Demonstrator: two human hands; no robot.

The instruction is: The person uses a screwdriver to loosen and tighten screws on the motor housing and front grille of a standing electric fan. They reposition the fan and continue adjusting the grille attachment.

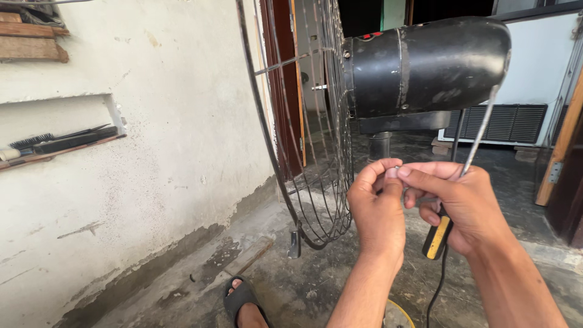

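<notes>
Both hands meet just below the fan motor (425,64), fingertips touching each other. Left hand (378,203) is curled, thumb and forefinger pinched on something tiny at the tips, maybe a screw (396,168); too small to tell for sure. Right hand (458,203) is closed round a screwdriver (461,194): yellow-black handle sticks out under the palm, shaft runs up and to the right past the motor's rear end. Its forefinger also presses on the same tiny part.

Key relation: the small part sits right at the fingertips of both hands, directly under the motor's front half, left hand slightly nearer to it. Screwdriver's long axis is steep, tilted, tip up near the motor's back edge, handle down toward the floor (316,285).

Wire guard (310,121) stands upright left of the motor, bottom rim near the floor. A black cable (438,285) hangs below the right hand, under the motor.

Hidden or unclear: screwdriver tip blends with the motor's edge; the grip middle is covered by the palm; fan stand mostly blocked by the hands; guard top cut off by the frame
</notes>
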